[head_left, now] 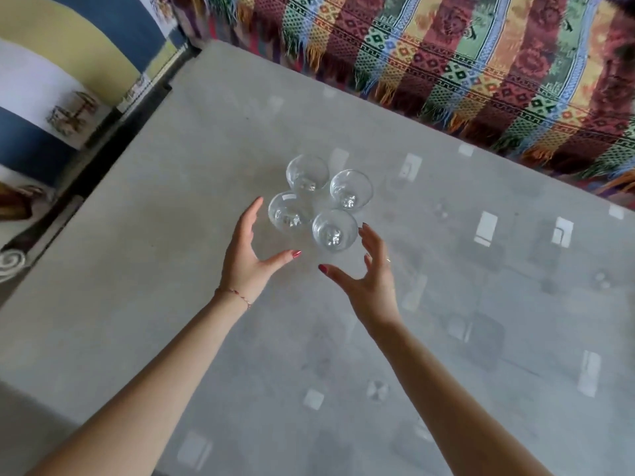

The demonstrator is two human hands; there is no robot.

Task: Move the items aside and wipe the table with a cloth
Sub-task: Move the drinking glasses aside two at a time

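Several clear drinking glasses (323, 201) stand upright in a tight cluster near the middle of a grey glass-topped table (144, 269). My left hand (249, 250) hovers just left of the cluster, fingers straight and thumb spread, holding nothing. On the other side my right hand (369, 269) is spread open close to the nearest glass (334, 234), fingertips near its rim; I cannot tell if they touch. No cloth is in view.
A striped, fringed woven blanket (464, 63) covers a sofa along the table's far edge. To the left, past the table's edge, lies a patterned blue, yellow and white carpet (51, 80). The tabletop reflects pale rectangles.
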